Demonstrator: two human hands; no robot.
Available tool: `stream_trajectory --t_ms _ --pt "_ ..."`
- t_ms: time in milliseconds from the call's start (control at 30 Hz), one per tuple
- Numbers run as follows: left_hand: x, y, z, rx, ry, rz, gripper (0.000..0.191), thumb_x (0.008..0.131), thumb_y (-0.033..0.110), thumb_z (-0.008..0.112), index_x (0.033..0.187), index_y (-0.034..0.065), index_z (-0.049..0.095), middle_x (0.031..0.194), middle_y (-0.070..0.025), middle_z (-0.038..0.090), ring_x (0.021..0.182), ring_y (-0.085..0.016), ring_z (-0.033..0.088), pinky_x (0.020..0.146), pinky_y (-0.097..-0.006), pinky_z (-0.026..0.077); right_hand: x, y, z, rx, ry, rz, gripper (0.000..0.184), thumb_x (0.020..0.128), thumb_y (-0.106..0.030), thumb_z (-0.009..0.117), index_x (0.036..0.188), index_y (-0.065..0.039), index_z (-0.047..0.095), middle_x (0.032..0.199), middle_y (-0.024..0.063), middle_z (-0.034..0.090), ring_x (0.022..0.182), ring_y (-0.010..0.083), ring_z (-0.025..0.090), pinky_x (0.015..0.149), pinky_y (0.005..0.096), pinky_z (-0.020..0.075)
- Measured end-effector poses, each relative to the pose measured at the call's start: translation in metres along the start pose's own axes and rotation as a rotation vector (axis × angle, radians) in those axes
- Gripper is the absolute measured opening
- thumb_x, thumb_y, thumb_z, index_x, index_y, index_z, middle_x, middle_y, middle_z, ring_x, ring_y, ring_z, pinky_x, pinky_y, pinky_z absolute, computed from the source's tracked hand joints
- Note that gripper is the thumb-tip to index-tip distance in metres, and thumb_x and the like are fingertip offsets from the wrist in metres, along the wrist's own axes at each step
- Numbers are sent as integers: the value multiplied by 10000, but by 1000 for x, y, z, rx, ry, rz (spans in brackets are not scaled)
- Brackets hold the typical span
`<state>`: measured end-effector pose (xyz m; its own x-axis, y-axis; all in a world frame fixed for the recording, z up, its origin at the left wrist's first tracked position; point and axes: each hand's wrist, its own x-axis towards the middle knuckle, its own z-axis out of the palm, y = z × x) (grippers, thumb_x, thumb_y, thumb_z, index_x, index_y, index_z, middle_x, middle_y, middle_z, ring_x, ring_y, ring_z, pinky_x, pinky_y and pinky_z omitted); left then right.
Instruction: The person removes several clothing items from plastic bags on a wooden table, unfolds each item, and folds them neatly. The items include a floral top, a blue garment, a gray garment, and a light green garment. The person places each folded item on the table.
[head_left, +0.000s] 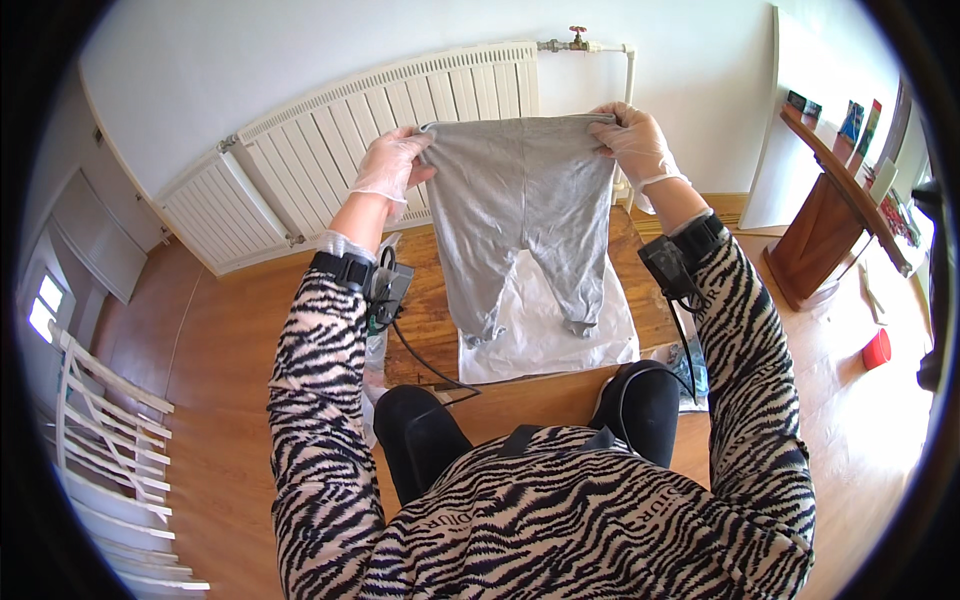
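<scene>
A pair of grey knit trousers (517, 187) hangs spread out in front of me, waistband at the top. My left hand (388, 166), in a clear disposable glove, grips the left end of the waistband. At the other end, my right hand (636, 142) pinches the opposite corner, gloved the same way. The two legs hang down with crumpled cuffs. Behind and below them lies a white plastic sheet or bag (540, 349) on a low wooden table (420, 330). Whether the cuffs touch the sheet I cannot tell.
White radiators (322, 142) line the wall ahead, with a red-handled valve (577, 36) on the pipe. A wooden stand (814, 225) and a red cup (876, 349) are at the right. White slatted pieces (112, 427) are at the left. Cabled devices (391, 289) are strapped to my wrists.
</scene>
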<state>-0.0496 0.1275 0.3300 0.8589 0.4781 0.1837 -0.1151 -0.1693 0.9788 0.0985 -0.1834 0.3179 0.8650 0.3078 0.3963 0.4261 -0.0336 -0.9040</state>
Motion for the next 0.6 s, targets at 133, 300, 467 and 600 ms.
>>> stream_trajectory --t_ms 133,300,467,600 --pt "21 1 11 -173 -4 70 324 990 140 717 1256 -11 608 1114 -79 658 1050 -175 658 929 -319 614 14 6 -1 -19 64 -101 165 940 -65 748 1100 -28 732 901 -5 699 795 74 574 753 241 497" --pt "22 18 16 -308 -76 204 199 994 95 709 1166 16 649 1130 -78 683 1050 -187 663 1004 -331 576 12 -11 -14 98 65 -213 178 940 -63 745 1113 -24 732 929 -8 705 848 77 592 805 233 493" --pt "-36 7 13 -221 -127 203 255 979 93 695 1213 -5 659 1154 -97 701 1111 -216 665 1109 -364 501 -42 -8 -32 92 -77 -335 165 956 -17 684 1114 -9 729 968 18 709 877 86 609 836 243 509" --pt "-106 -36 1 -139 -351 131 261 922 30 703 1181 8 728 1229 -106 731 1190 -225 658 1121 -380 468 -111 26 -38 -125 -162 -146 188 934 24 695 1115 -21 716 953 2 692 884 93 618 813 263 527"
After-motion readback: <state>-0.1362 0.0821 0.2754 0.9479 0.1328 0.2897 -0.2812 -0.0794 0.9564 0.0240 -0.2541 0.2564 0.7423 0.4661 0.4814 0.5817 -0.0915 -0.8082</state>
